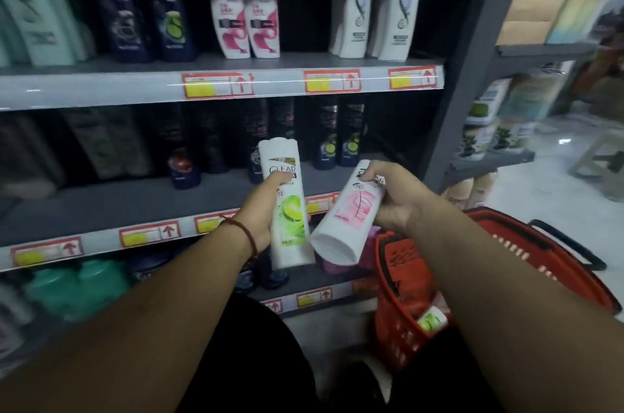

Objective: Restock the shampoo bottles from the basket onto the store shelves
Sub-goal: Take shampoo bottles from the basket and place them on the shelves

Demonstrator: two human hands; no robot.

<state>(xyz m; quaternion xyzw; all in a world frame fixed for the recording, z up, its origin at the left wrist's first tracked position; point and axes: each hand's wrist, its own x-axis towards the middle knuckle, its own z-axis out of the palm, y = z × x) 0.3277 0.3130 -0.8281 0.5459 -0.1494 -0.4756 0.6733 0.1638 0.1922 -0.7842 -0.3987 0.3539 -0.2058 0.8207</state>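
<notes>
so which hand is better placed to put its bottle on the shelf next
Left. The left hand holds the green-label bottle upright, in front of the middle shelf. The right hand holds the pink-label bottle tilted and lower, by the basket.

Two bottles held before the shelves
Left hand (261,210) grips the green bottle (289,210) upright; right hand (398,199) grips the tilted pink bottle (351,216) above the basket (540,264).

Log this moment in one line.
left hand: holds green-label bottle, upright | right hand: holds pink-label bottle, tilted | basket: another bottle inside
</notes>
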